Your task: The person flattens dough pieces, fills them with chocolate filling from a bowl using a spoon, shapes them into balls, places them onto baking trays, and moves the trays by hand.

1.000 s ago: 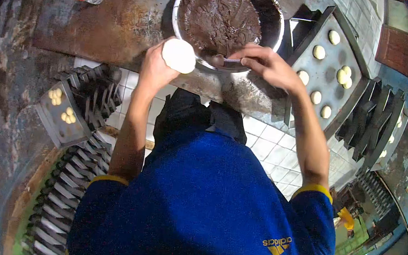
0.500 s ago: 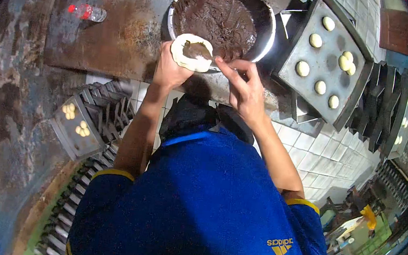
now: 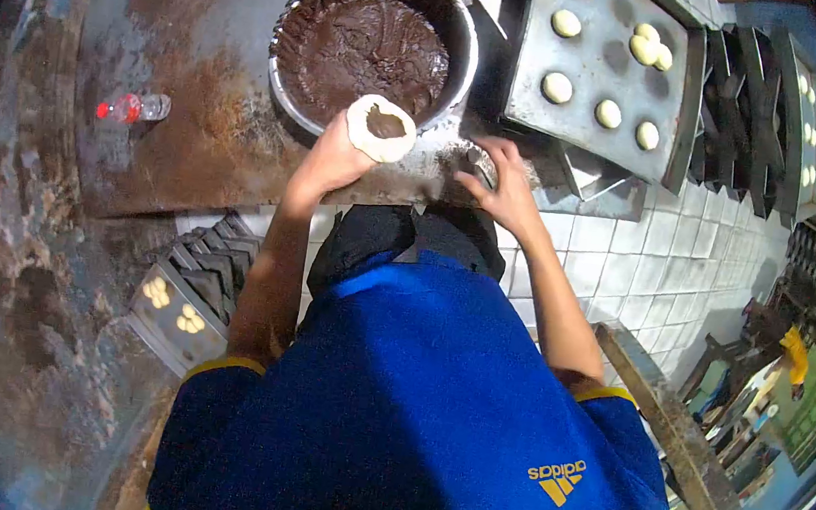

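My left hand (image 3: 330, 161) is closed around a flattened piece of dough (image 3: 395, 148), pale and round, with a dab of chocolate-brown filling (image 3: 383, 126) in its middle. The dough is held at the near rim of a big metal bowl (image 3: 469, 66) of thick dark brown filling (image 3: 371, 49). To the right of the bowl, my right hand (image 3: 508, 191) is low over the worktable, thumb and fingers apart. A small dark object (image 3: 481, 169) shows between them, too unclear to name, and does not look gripped.
A baking tray (image 3: 590, 69) with several dough balls (image 3: 608, 114) stands at the right on stacked trays (image 3: 741, 112). A plastic bottle (image 3: 133, 108) with a red label lies at the left of the worktable (image 3: 166, 167). Another tray (image 3: 163, 328) of dough balls sits lower left.
My right hand has moved away from the dough, down to the table on the right, and its fingers have spread. My left hand still holds the filled dough. The view has shifted.
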{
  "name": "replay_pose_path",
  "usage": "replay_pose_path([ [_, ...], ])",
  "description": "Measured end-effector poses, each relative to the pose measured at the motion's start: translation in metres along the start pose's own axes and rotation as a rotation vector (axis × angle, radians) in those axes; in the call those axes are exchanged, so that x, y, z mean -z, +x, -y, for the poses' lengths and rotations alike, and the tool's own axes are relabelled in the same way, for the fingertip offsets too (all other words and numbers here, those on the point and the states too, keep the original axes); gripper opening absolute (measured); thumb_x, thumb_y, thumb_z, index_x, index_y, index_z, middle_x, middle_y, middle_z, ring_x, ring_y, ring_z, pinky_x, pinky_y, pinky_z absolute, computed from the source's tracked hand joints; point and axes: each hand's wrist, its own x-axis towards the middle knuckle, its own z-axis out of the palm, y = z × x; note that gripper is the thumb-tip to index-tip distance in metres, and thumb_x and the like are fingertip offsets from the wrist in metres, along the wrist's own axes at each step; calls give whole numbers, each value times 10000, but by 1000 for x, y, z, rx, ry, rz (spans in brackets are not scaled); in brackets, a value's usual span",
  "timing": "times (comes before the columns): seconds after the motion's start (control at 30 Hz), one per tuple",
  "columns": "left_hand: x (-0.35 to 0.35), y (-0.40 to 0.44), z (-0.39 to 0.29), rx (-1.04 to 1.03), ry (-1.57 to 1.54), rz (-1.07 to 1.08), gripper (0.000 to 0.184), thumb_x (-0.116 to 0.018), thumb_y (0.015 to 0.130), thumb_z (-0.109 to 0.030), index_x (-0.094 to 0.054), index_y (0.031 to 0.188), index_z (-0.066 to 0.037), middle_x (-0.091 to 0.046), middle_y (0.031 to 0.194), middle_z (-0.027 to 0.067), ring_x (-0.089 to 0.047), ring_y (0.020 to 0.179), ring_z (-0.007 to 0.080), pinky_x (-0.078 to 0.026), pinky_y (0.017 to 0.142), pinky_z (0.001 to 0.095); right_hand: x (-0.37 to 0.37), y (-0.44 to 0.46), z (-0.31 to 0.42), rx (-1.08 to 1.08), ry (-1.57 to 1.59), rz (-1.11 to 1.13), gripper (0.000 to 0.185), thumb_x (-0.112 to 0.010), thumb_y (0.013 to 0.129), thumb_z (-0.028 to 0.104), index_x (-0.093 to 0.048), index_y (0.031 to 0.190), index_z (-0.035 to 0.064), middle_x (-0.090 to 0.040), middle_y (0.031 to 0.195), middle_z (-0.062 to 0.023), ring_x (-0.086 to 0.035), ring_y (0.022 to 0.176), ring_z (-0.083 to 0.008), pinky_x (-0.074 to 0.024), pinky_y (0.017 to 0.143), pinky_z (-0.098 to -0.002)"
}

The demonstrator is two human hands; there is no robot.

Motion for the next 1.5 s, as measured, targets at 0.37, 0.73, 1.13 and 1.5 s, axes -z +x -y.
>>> replay_pose_path([
  [0.37, 3, 34, -49, -14, -170, 488, 439, -889, 799, -173, -697, 1161, -16, -759, 1070, 56, -677, 959, 117, -548, 893, 317, 85, 54, 147, 347, 245, 84, 650, -965, 726, 320, -721, 1265, 50, -654, 1121, -73, -656, 1047, -216, -543, 908, -356],
  [0.73, 17, 13, -59, 114, -640, 239, 456, -723, 996, -217, -574, 1355, 21, -692, 1222, 69, -650, 1109, 143, -515, 964, 306, 85, 52, 177, 56, 698, 91, 381, -649, 1010, 106, -653, 1389, 62, -630, 1256, -164, -700, 1024, -243, -565, 972, -370],
  [1.13, 13, 26, -110, 189, -905, 224, 449, -601, 977, -296, -514, 1354, -68, -636, 1156, 33, -622, 969, 93, -524, 700, 206, 125, 61, 203, 490, 95, -135, 519, -882, 819, 318, -717, 1238, 60, -620, 1156, -124, -636, 1072, -304, -551, 862, -416],
  [1.5, 15, 29, -112, 141, -863, -92, 413, -674, 986, -145, -582, 1357, 10, -661, 1176, 57, -636, 1059, 134, -514, 936, 291, 131, 64, 228, 486, 212, -331, 560, -751, 933, 107, -590, 1469, 86, -620, 1364, -155, -679, 1128, -280, -591, 897, -366],
])
